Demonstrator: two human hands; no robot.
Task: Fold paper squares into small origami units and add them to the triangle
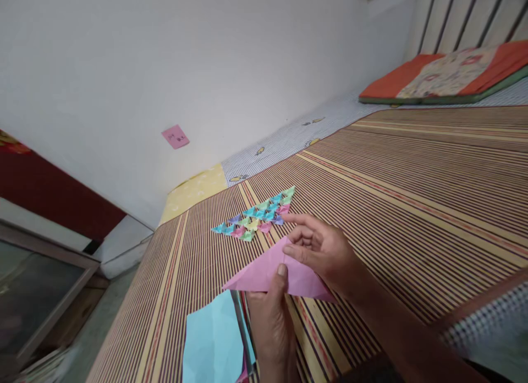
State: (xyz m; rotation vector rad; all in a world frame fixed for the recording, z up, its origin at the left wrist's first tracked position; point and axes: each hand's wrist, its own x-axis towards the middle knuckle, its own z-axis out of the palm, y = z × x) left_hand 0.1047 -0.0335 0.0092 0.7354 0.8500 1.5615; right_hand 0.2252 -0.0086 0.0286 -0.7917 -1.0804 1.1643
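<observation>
A pink sheet of paper (264, 267), folded into a wide triangle with its point upward, is held up over the mat. My left hand (274, 317) grips its lower edge from below, thumb pressed on the front and fingers hidden behind. At the top point, my right hand (322, 245) has its thumb against the paper, with the index finger stretched out and the other fingers curled. Beyond the hands lie many small folded paper pieces (252, 224) in blue, green, pink, yellow and purple, set out in rows. Light blue paper sheets (214, 339) lie stacked beside my left wrist.
A striped woven mat (396, 201) covers the bed. Against the white wall (231, 64) is a pink note (175, 136). A folded orange and floral quilt (449, 75) rests at the far right. On the left, a glass-fronted wooden cabinet (88, 273) stands below the bed's edge.
</observation>
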